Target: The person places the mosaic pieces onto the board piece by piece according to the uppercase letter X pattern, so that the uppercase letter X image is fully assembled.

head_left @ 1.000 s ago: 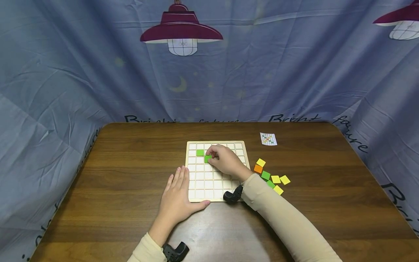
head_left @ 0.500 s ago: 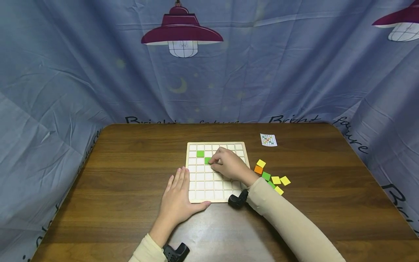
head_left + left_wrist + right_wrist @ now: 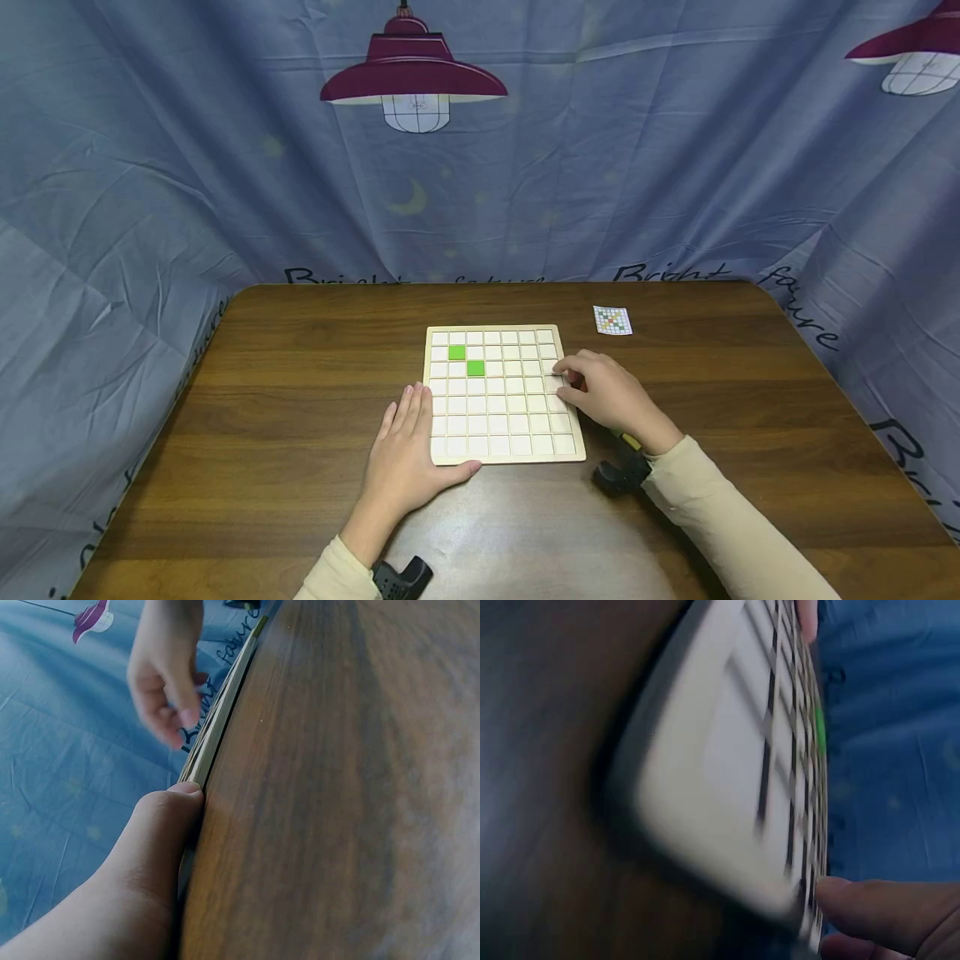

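A pale wooden grid board [image 3: 504, 459] with white squares lies on the table in the head view. Two green square tiles [image 3: 476, 367] sit in its upper left cells, diagonal to each other. My left hand [image 3: 405, 458] rests along the board's left side with straight fingers, its thumb touching the front edge. Over the right edge hovers my right hand [image 3: 607, 396], thumb and forefinger apart and nothing visible between them. That hand and wrist hide most of the loose tiles; a yellow tile [image 3: 631, 442] peeks out below. In the right wrist view the thumb [image 3: 877, 907] is close to the board's rim.
A small printed card [image 3: 612, 321] with a coloured grid pattern lies behind the board to the right. The brown wooden table [image 3: 285, 400] reaches back to a blue curtain [image 3: 480, 192]. Each wrist carries a black camera [image 3: 403, 577].
My right hand has left the second green tile, which stays in its cell, and has moved right to the board's right edge, covering the loose tiles. My left hand keeps its place.
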`<state>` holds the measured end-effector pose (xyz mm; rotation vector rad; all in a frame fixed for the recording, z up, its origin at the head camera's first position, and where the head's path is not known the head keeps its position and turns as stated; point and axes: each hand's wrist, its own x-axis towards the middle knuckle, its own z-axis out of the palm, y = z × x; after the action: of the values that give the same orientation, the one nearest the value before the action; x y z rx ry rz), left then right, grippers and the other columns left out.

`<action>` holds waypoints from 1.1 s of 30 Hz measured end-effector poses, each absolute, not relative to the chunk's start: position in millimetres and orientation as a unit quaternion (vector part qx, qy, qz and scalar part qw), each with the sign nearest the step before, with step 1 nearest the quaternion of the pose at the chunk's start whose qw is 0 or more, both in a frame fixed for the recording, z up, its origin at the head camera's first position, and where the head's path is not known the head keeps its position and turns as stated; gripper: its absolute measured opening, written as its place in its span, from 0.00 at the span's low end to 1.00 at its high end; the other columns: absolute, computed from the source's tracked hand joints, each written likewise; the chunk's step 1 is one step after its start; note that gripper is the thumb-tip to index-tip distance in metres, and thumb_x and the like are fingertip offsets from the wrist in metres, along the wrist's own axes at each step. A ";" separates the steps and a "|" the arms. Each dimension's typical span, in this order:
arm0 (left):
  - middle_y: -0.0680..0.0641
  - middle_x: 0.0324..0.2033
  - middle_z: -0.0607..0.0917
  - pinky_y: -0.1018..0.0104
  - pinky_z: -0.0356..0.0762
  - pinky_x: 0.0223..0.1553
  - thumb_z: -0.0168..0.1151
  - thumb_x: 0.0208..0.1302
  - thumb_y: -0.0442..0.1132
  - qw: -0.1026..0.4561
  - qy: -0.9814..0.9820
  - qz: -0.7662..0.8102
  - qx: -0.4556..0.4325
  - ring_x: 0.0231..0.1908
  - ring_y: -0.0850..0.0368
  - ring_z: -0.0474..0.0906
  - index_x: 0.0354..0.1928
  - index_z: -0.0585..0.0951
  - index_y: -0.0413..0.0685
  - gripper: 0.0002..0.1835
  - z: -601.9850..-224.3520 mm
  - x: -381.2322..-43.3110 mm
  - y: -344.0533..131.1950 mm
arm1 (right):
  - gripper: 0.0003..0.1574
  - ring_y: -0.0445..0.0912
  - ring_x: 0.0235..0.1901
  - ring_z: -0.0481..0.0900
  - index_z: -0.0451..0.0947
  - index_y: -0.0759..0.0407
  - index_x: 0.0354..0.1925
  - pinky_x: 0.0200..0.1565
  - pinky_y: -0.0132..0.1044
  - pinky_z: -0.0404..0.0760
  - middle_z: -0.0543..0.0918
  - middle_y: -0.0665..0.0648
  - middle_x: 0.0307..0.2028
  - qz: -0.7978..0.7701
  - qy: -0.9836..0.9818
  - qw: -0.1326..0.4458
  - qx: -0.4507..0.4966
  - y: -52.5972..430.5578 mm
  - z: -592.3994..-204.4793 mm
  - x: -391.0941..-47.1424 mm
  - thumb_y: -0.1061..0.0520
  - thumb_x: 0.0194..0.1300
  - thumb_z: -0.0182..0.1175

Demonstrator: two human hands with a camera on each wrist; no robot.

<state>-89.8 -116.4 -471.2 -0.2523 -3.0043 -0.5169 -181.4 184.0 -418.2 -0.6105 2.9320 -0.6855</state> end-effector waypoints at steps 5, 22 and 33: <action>0.39 0.77 0.53 0.51 0.47 0.78 0.54 0.44 0.85 0.042 -0.981 -0.172 -0.080 0.78 0.48 0.46 0.77 0.51 0.36 0.71 -472.0 -89.5 -116.3 | 0.15 0.45 0.36 0.77 0.83 0.54 0.48 0.37 0.41 0.77 0.81 0.51 0.37 -0.207 0.961 0.034 -0.179 213.6 -425.9 -179.6 0.53 0.64 0.68; 0.39 0.77 0.52 0.50 0.47 0.78 0.55 0.44 0.85 0.040 -0.980 -0.178 -0.082 0.78 0.48 0.46 0.77 0.51 0.37 0.71 -471.3 -90.6 -116.3 | 0.11 0.46 0.36 0.76 0.77 0.54 0.43 0.39 0.39 0.76 0.81 0.52 0.35 -0.282 0.945 0.069 -0.150 227.3 -430.8 -185.1 0.56 0.63 0.68; 0.39 0.77 0.53 0.50 0.47 0.78 0.55 0.44 0.84 0.044 -0.980 -0.177 -0.083 0.78 0.48 0.46 0.77 0.52 0.36 0.71 -471.7 -90.7 -116.1 | 0.10 0.46 0.32 0.74 0.77 0.53 0.45 0.32 0.34 0.74 0.81 0.54 0.36 -0.372 0.915 0.045 -0.149 197.2 -426.4 -194.8 0.58 0.65 0.66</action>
<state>-90.7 -116.1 -471.7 -0.2541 -2.9941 -0.5407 -194.8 197.2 -426.4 -0.4546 2.7953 -1.1350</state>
